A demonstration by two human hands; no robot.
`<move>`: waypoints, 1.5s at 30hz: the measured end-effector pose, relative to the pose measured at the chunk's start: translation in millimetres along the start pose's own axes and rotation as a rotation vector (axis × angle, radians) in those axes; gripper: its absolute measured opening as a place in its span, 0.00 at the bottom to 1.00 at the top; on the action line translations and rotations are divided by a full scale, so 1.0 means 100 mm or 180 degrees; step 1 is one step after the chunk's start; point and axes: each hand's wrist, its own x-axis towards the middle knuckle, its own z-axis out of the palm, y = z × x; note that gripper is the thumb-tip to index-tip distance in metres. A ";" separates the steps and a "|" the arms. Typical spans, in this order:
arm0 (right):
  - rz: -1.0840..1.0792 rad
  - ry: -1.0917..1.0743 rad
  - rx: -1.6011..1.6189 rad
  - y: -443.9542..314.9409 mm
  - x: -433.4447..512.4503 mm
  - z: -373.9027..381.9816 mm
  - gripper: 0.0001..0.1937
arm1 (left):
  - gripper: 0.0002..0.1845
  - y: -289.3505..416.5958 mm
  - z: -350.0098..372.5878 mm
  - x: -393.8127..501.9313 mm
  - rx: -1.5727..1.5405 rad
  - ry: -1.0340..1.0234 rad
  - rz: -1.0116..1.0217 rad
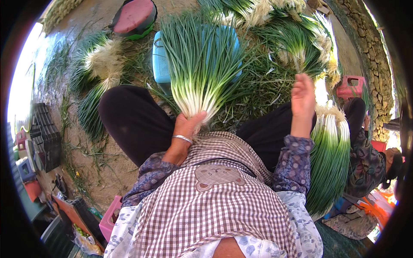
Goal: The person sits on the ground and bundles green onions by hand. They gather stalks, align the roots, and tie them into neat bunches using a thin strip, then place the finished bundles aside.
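My left hand [187, 128], with a silver bangle at the wrist, grips a fanned bunch of green onions [196, 74] by the white root end, close to my checked apron. Their green leaves point away from me over a light-blue plastic stool [162, 61]. Off to the right, my right hand [302, 95] is raised above my knee, blurred, with fingers curled. It is near the roots and stalks of another green onion bunch [295, 48]; whether it holds a stalk I cannot tell. A large bundle of green onions [329, 154] lies by my right side.
Loose leaves [258, 100] litter the ground ahead. More green onion piles lie at left [100, 64] and far ahead [255, 11]. A pink-topped round seat [134, 16] stands beyond. Another person [367, 158] sits at right. Black crates [45, 138] stand at left.
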 end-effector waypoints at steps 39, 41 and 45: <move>0.0090 -0.1639 0.2421 0.16 -0.40 0.16 0.14 | 0.21 -0.25 -0.04 0.13 0.1123 0.0108 0.0386; 0.0060 -0.0184 0.1096 0.24 -0.16 0.05 0.23 | 0.23 -0.33 -0.02 0.21 0.0293 -0.0043 0.0581; 0.0360 -0.0382 -0.3070 0.83 -0.09 -0.02 0.13 | 0.22 -0.35 -0.04 0.26 0.0341 0.0020 0.0297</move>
